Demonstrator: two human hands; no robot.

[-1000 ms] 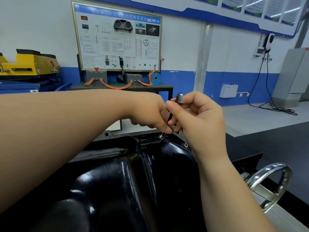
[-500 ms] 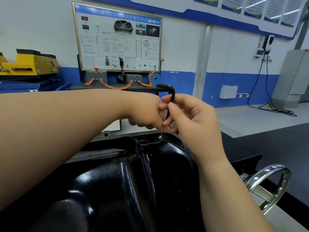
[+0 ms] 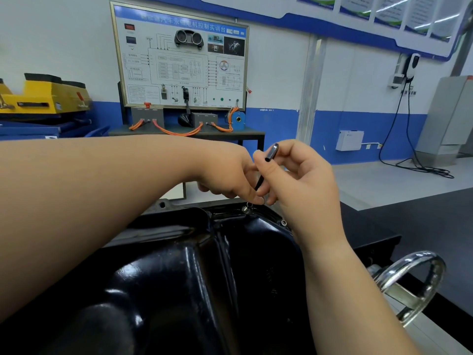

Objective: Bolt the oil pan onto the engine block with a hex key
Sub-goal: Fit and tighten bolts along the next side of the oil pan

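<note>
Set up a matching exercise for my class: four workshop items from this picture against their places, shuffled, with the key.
1. black L-shaped hex key
2. shiny chrome handwheel
3. glossy black oil pan
4. orange cables

A. on the far bench, below the wiring board
B. lower right of the view
C. pinched by the right hand
D. bottom centre, nearest the camera

Pairs: 1-C, 2-B, 3-D, 4-A.
</note>
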